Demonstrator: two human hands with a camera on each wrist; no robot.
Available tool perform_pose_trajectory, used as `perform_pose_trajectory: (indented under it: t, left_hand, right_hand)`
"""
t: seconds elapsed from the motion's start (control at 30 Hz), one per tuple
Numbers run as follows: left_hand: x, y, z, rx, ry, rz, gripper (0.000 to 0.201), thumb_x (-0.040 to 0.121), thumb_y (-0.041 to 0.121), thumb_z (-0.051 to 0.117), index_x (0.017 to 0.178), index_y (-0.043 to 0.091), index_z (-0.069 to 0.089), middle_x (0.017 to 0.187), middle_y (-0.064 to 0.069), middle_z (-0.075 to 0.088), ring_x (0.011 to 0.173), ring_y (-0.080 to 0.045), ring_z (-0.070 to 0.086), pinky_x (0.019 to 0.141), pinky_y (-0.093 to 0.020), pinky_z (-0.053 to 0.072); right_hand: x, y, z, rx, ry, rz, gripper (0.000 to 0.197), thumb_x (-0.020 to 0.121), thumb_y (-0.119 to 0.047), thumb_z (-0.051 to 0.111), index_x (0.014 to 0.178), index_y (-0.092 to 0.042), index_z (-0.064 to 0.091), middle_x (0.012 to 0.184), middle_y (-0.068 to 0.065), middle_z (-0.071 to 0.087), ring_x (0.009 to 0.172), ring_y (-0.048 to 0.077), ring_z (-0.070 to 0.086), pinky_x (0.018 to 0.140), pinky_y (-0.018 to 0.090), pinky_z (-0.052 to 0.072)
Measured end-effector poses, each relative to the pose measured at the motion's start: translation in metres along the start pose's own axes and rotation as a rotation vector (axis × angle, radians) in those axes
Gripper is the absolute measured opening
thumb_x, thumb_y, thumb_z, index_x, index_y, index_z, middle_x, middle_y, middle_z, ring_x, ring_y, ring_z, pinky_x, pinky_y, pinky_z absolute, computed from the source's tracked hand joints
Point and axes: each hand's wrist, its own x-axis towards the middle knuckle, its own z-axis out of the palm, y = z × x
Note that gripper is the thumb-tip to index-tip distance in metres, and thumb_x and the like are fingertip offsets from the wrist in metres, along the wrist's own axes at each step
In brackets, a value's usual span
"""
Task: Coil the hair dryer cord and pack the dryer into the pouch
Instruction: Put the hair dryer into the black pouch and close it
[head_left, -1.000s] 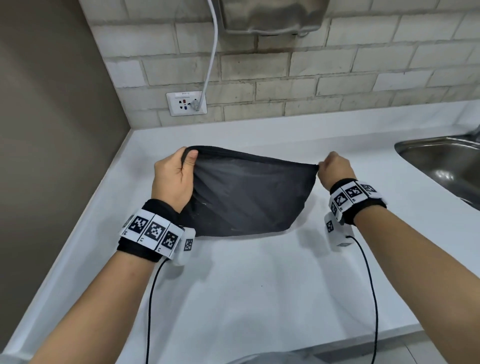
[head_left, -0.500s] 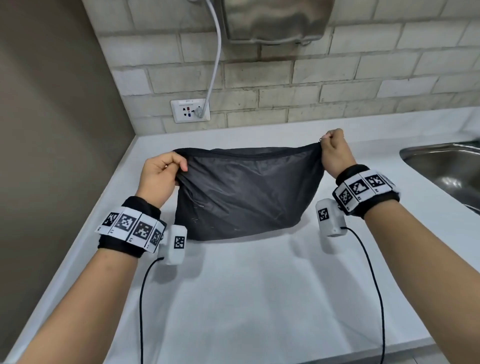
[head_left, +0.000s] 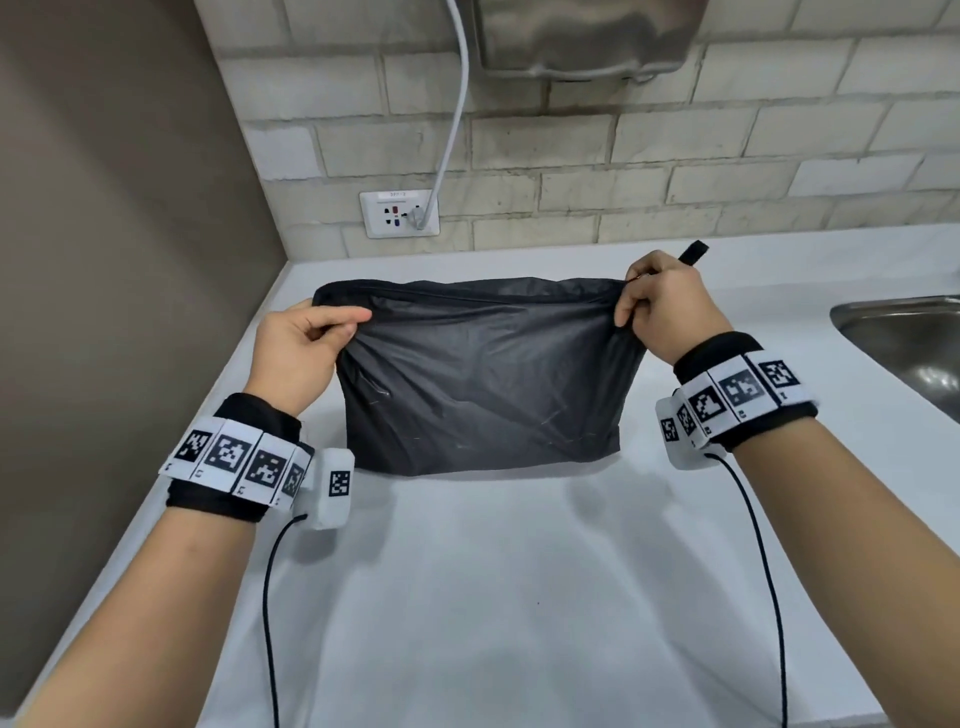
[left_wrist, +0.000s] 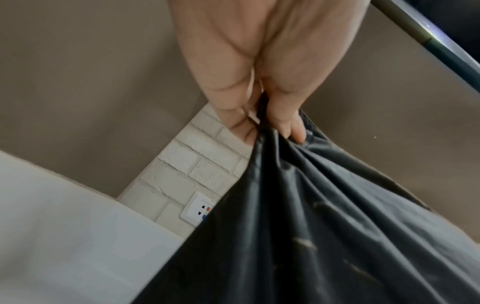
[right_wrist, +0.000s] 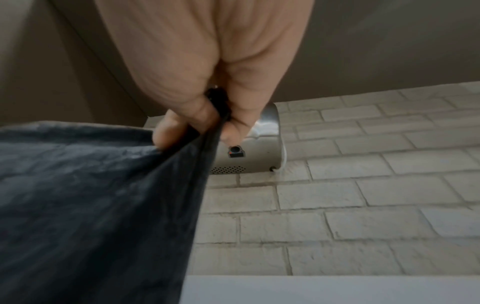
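Note:
A dark grey pouch (head_left: 483, 374) hangs stretched between both hands above the white counter (head_left: 493, 597), its lower edge near the surface. My left hand (head_left: 311, 338) pinches the pouch's top left corner, and the fabric (left_wrist: 311, 226) bunches under its fingers. At the top right corner my right hand (head_left: 660, 306) grips the pouch (right_wrist: 91, 195), with a black pull tab (head_left: 693, 252) sticking up behind it. The zip line along the top edge looks closed. No hair dryer or its cord shows in any view.
A wall socket (head_left: 399, 213) with a white cable (head_left: 454, 130) plugged in sits on the brick wall behind. A steel hand dryer (head_left: 587, 36) hangs above. A metal sink (head_left: 904, 343) lies at the right. A brown wall (head_left: 104, 260) bounds the left.
Both hands have lifted the pouch and drawn its top edge taut and level. The right hand rose further, and the pull tab now shows behind it.

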Motion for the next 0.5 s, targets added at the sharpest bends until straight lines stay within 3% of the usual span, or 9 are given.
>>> perform_pose_trajectory:
  t: [0.1,0.2,0.27,0.33,0.37,0.43,0.5]
  left_hand:
    - [0.005,0.000,-0.009,0.071,-0.029,-0.069,0.028,0.087,-0.004,0.053,0.112,0.005,0.063,0.083,0.014,0.060,0.066,0.019,0.057,0.072,0.004,0.041]
    - [0.012,0.000,-0.018,0.188,-0.025,-0.153,0.028,0.088,-0.002,0.053,0.106,0.014,0.067,0.057,0.017,0.058,0.041,0.007,0.048,0.049,0.002,0.035]
    - [0.020,-0.004,-0.025,0.244,-0.031,-0.230,0.030,0.086,-0.005,0.051,0.086,0.016,0.073,0.050,0.009,0.055,0.033,-0.002,0.041,0.038,-0.002,0.029]
    - [0.030,-0.009,-0.030,0.307,-0.030,-0.289,0.046,0.084,-0.007,0.050,0.062,0.026,0.072,0.040,0.010,0.055,0.033,-0.007,0.038,0.034,-0.005,0.028]
    - [0.035,-0.011,-0.031,0.328,-0.035,-0.313,0.045,0.084,-0.007,0.049,0.063,0.025,0.073,0.036,0.012,0.055,0.033,-0.008,0.038,0.034,-0.006,0.027]
    - [0.046,-0.015,-0.031,0.356,-0.037,-0.342,0.032,0.086,-0.006,0.049,0.084,0.013,0.075,0.044,0.011,0.060,0.030,-0.007,0.039,0.033,-0.005,0.028]
    - [0.057,-0.018,-0.027,0.420,-0.056,-0.357,0.029,0.087,-0.005,0.049,0.096,0.009,0.073,0.077,-0.005,0.068,0.038,-0.005,0.047,0.038,-0.004,0.033]
  right_hand:
    - [0.003,-0.004,0.002,-0.077,-0.001,-0.031,0.037,0.077,0.018,0.040,0.077,0.003,0.072,0.107,0.021,0.055,0.096,0.031,0.054,0.081,0.015,0.033]
    - [0.008,-0.016,0.008,-0.081,-0.009,-0.058,0.037,0.080,0.018,0.039,0.081,0.002,0.073,0.108,0.022,0.054,0.099,0.032,0.054,0.081,0.010,0.029]
    - [0.012,-0.022,0.013,-0.076,-0.034,-0.063,0.037,0.079,0.019,0.039,0.080,0.002,0.073,0.107,0.022,0.054,0.099,0.032,0.054,0.079,0.008,0.028]
    - [0.018,-0.025,0.020,-0.078,-0.060,-0.052,0.037,0.077,0.018,0.039,0.076,0.002,0.072,0.106,0.022,0.054,0.097,0.032,0.054,0.077,0.010,0.030]
    - [0.021,-0.026,0.023,-0.081,-0.075,-0.043,0.036,0.076,0.018,0.039,0.075,0.003,0.072,0.106,0.022,0.054,0.096,0.033,0.055,0.076,0.012,0.032]
    - [0.032,-0.027,0.032,-0.092,-0.105,-0.019,0.033,0.076,0.016,0.040,0.074,0.004,0.071,0.107,0.022,0.054,0.095,0.034,0.055,0.077,0.018,0.036]
    - [0.043,-0.026,0.046,-0.108,-0.140,0.007,0.031,0.078,0.015,0.042,0.078,0.005,0.071,0.111,0.022,0.053,0.095,0.036,0.055,0.079,0.021,0.038]
